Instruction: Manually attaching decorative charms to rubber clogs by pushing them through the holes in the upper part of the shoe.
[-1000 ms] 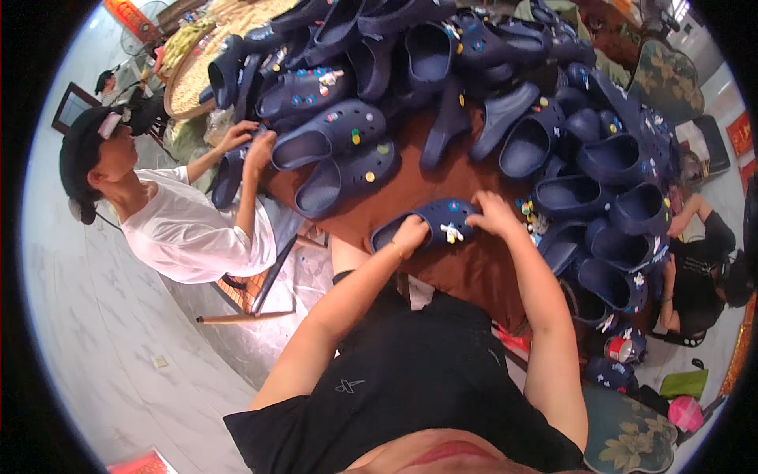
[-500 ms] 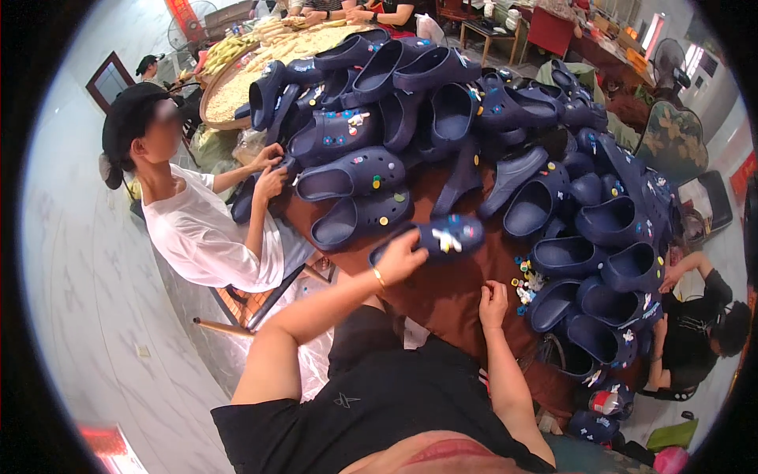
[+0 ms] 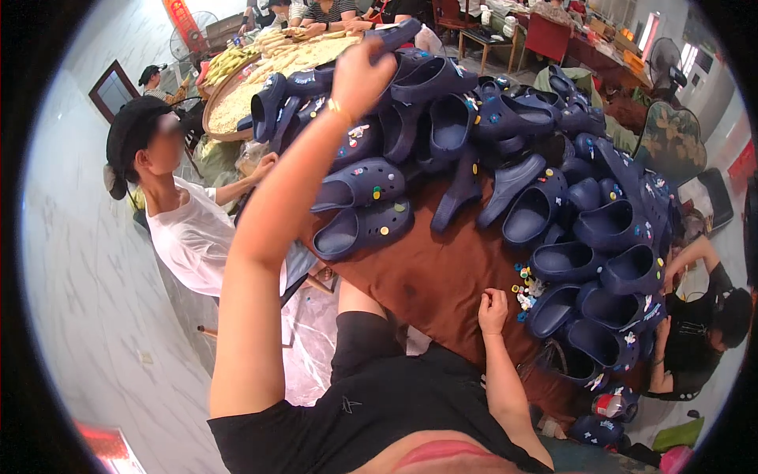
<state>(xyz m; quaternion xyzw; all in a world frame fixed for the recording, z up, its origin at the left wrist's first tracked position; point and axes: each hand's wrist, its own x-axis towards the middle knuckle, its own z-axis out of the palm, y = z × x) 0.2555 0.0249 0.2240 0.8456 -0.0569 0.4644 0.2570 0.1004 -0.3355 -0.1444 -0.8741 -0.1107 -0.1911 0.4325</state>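
Observation:
My left hand (image 3: pixel 365 75) reaches far over the heap, closed around a dark blue clog (image 3: pixel 395 36) held above its back edge. Under that arm lie more blue clogs; a pair with round charms (image 3: pixel 361 183) shows beside the forearm. My right hand (image 3: pixel 493 310) rests on the brown cloth (image 3: pixel 442 276) with fingers curled in; whether anything is inside them is hidden. Just right of it is a little cluster of small coloured charms (image 3: pixel 525 288), touching the nearest clogs (image 3: pixel 555 306).
A person in a white shirt (image 3: pixel 189 229) sits at the left, hands partly behind my arm. Another in black (image 3: pixel 699 332) works at the right. Beyond the heap stands a round tray (image 3: pixel 213 118) with corn. A fan (image 3: pixel 667 59) and chairs are farther back.
My left hand has carried the clog from above the brown cloth up and away, to the far side of the heap. My right hand has stayed nearly still.

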